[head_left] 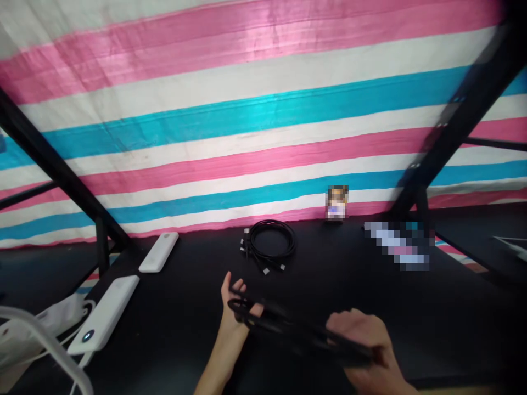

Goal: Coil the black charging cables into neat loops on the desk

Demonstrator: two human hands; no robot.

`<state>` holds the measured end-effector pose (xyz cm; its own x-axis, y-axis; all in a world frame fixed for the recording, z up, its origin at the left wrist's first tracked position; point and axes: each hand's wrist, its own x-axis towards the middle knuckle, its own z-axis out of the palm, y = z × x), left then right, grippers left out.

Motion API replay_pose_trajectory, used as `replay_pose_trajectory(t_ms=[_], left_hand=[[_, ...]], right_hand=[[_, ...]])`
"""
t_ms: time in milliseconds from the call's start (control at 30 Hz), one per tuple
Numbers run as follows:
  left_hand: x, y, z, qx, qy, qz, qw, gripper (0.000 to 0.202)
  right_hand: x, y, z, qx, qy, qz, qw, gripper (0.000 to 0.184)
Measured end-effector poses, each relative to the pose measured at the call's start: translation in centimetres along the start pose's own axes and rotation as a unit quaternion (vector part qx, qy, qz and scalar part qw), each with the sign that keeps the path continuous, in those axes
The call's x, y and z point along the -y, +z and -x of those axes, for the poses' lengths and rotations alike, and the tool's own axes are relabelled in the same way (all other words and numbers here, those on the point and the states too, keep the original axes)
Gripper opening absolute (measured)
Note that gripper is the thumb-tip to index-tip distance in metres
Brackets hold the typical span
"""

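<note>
Low in the middle of the view, a black cable stretches in long loops between my two hands, smeared by motion. At its left end my left hand holds a loop between thumb and palm, with some fingertips pointing up. My right hand is wrapped round the other end in a closed fist. Beyond them on the black table lies a coiled set of black cables, with several metal plugs showing at its left and near sides. Neither hand touches that coil.
Two white power banks, a farther one and a nearer one with a lit display, lie at left beside a white power strip. A small blurred-out box stands at the back. Black frame bars flank the striped sheet.
</note>
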<state>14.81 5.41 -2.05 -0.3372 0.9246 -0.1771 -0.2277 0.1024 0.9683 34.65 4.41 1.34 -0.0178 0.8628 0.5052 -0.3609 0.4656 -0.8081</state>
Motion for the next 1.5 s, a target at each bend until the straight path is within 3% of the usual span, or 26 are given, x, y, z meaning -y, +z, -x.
replay_pose_trajectory(t_ms=[100,167,233,333,400,500,600,733,867,967,1133,1233,1367,1433,1500], left_hand=[[1.4,-0.1,-0.5,0.118,-0.002,0.090,0.989,0.110],[1.7,-0.2,-0.7,0.188,0.023,0.125,0.974,0.097],[1.5,-0.3,-0.9,0.227,0.021,0.123,0.966,0.084],[0.1,-0.7,-0.7,0.212,-0.015,0.107,0.971,0.063],[-1.1,-0.9,0.1,0.215,-0.020,0.136,0.967,0.055],[-2.5,-1.0,1.5,0.291,-0.007,0.177,0.940,0.056],[-2.8,-0.5,2.4,0.335,-0.002,0.119,0.935,0.064],[-2.5,0.9,2.5,0.277,-0.048,0.009,0.960,0.042],[-3.6,2.4,1.1,0.169,-0.052,0.063,0.982,0.056],[-4.2,3.7,-1.4,0.054,-0.017,0.073,0.996,0.059],[-3.6,6.2,-7.7,-0.049,0.016,-0.008,0.999,0.052],[-3.4,7.6,-11.1,-0.086,0.025,-0.125,0.988,0.035],[-2.7,8.8,-13.5,-0.117,0.041,-0.293,0.948,0.041],[-1.9,9.1,-13.8,-0.118,0.055,-0.355,0.926,0.043],[-0.9,9.0,-13.8,-0.112,0.074,-0.402,0.906,0.044]], right_hand=[[0.9,-0.1,-0.1,0.084,-0.082,-0.015,0.993,0.048],[1.6,-0.1,-0.4,0.099,-0.093,0.026,0.990,0.039],[2.0,0.1,-0.8,0.057,-0.070,0.071,0.993,0.018],[2.1,0.5,-1.6,-0.084,0.067,0.013,0.994,0.017],[2.0,0.6,-2.2,-0.138,0.188,-0.071,0.970,0.019],[2.4,0.2,-3.2,-0.129,0.284,-0.107,0.944,0.021],[3.1,-0.2,-3.7,-0.093,0.318,-0.048,0.942,0.026],[3.4,0.1,-4.0,-0.015,0.289,0.070,0.955,0.032],[1.0,0.4,-5.0,0.015,0.261,0.114,0.958,0.039],[-2.8,0.2,-6.3,0.026,0.270,0.139,0.952,0.038],[-7.8,-0.6,-9.6,0.005,0.307,0.265,0.914,0.043],[-9.2,-1.3,-12.5,-0.016,0.290,0.291,0.911,0.046],[-11.1,-2.3,-15.1,-0.087,0.266,0.337,0.899,0.054],[-12.1,-2.8,-15.4,-0.083,0.243,0.408,0.876,0.059],[-12.9,-3.2,-15.1,-0.064,0.205,0.507,0.835,0.062]])
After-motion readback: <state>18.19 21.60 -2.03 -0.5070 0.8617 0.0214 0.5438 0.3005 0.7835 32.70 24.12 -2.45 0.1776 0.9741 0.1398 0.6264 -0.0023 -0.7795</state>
